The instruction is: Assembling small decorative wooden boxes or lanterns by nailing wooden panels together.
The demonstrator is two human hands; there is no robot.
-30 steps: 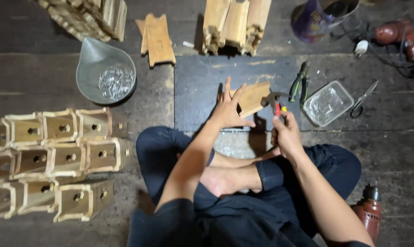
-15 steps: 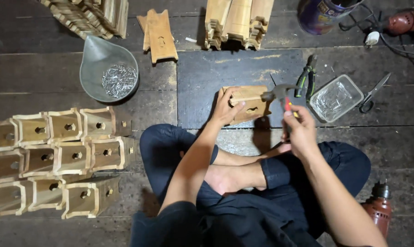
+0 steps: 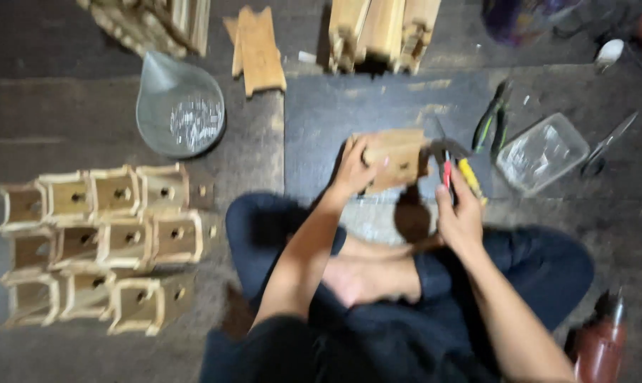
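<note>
— How did we keep the small pale wooden box point(image 3: 395, 159) steady on the dark floor point(image 3: 321, 113)?
— Our left hand point(image 3: 354, 170) gripped its near side; our right hand point(image 3: 461, 213) clasped the red-and-yellow-handled pliers point(image 3: 457, 170), jaws squarely beside its edge.

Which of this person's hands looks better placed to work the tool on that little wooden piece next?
Probably the right hand: it already grips the red and yellow pliers, tips beside the wooden piece. The left hand is busy steadying that piece.
</note>
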